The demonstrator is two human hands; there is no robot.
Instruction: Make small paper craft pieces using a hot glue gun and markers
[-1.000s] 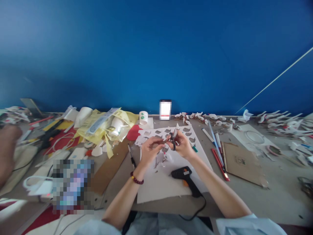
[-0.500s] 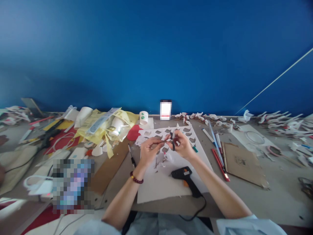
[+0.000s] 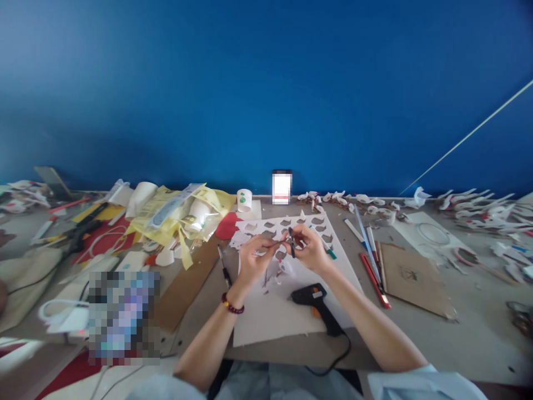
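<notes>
Above the white sheet point(image 3: 266, 328) my two hands are close together. My right hand point(image 3: 308, 250) is closed on a small black tool that looks like scissors point(image 3: 292, 244), its dark part upright at the fingers. My left hand point(image 3: 256, 255) pinches a small, thin, dark piece point(image 3: 275, 243) close to the tool; its kind is too small to make out. Below the hands a small white paper bird shape point(image 3: 285, 268) with a red mark lies on the sheet. Leaf-shaped dark marks or cut-outs run across the sheet's far part. A black glue gun point(image 3: 318, 300) lies near my right forearm.
A black pen point(image 3: 225, 269) and brown cardboard strip point(image 3: 187, 289) lie left; yellow packaging point(image 3: 166, 214) stands behind. A paper cup point(image 3: 244, 200) and lit phone point(image 3: 282, 188) are at the wall. Rightward are red-and-white sticks point(image 3: 375, 280), a cardboard piece point(image 3: 412, 278) and several white birds point(image 3: 491, 208).
The black tool in my right hand has turned slightly and shifted a little left. My left hand stays nearly in place, still pinching the small piece.
</notes>
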